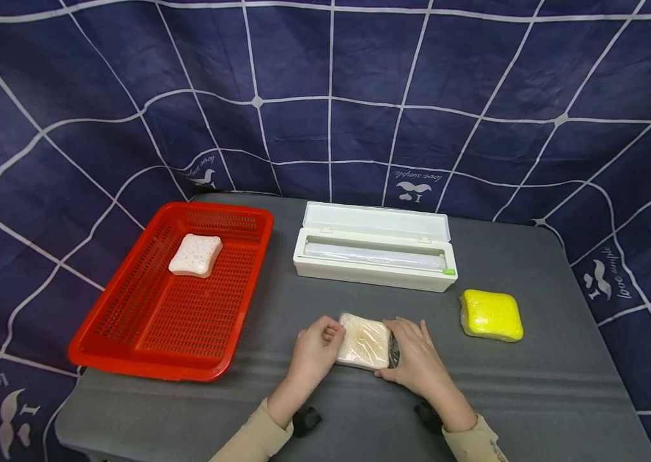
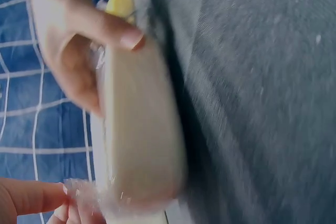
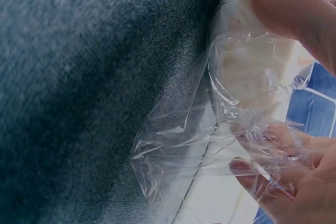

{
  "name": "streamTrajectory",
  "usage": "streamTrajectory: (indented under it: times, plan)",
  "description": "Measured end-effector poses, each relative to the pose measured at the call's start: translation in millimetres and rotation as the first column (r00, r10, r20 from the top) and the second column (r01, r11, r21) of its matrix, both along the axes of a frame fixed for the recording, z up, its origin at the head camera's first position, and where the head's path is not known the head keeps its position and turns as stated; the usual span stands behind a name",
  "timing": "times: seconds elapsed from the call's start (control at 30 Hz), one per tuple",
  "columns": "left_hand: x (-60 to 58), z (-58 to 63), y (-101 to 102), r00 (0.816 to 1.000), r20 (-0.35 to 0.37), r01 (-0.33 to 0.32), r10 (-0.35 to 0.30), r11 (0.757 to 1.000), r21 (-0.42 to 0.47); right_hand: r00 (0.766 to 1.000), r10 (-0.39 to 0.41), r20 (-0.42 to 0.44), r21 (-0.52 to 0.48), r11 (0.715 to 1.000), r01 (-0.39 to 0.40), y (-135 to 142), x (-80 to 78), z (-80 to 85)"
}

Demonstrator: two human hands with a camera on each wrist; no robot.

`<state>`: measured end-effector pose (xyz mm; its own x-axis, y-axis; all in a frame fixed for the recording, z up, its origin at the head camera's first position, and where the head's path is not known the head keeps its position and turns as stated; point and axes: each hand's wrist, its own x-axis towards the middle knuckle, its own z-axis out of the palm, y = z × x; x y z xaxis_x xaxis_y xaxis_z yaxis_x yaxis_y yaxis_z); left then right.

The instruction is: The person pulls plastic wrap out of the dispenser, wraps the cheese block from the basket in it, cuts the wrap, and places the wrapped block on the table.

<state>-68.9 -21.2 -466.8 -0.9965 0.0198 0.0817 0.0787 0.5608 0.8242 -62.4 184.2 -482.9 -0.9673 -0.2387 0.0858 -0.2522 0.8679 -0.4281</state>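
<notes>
Any hard tug could tear the clear film the left hand pinches while the right hand grips the block.

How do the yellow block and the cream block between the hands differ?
The yellow block is vivid; the cream block is pale. The yellow block lies untouched, while the right hand grips the cream block and the left hand pinches its clear film. Both are squarish and rounded.

The left wrist view blurs the cream block and crops the left hand at lower left; the head view's bottom cuts both sleeves.
</notes>
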Motion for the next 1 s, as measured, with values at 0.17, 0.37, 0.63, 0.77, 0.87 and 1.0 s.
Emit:
streamTrajectory:
  times: [0.17,0.37,0.63,0.77,0.87,1.0]
  plan:
    - [10.4,-5.0,14,0.983,-0.180,0.001,-0.036,0.981,-0.193,1.000,0.004,0.000,-0.003,1.000,-0.004,-1,-0.8,-0.9]
    - [20.4,-13.4,22,0.936,-0.335,-0.027,-0.110,0.925,-0.380,1.000,-0.001,0.004,-0.025,1.000,0.001,-2,-0.5,-1.2]
    - [39.7,-13.2,33,0.923,-0.280,0.083,-0.265,0.846,-0.527,1.000,0.013,-0.016,-0.045,0.999,-0.014,-3,-0.4,0.9]
    - [51.8,-7.5,40,0.914,-0.186,0.178,-0.361,0.769,-0.614,1.000,0.016,-0.014,-0.045,0.999,-0.017,-2,-0.3,1.4]
    - [58.7,-3.8,41,0.892,-0.112,0.250,-0.439,0.683,-0.686,1.000,0.019,-0.015,-0.048,0.999,-0.020,-2,0.1,1.1]
    - [58.8,2.9,37,0.871,-0.076,0.328,-0.485,0.690,-0.645,0.999,0.026,-0.021,-0.053,0.998,-0.027,-2,0.4,-0.1]
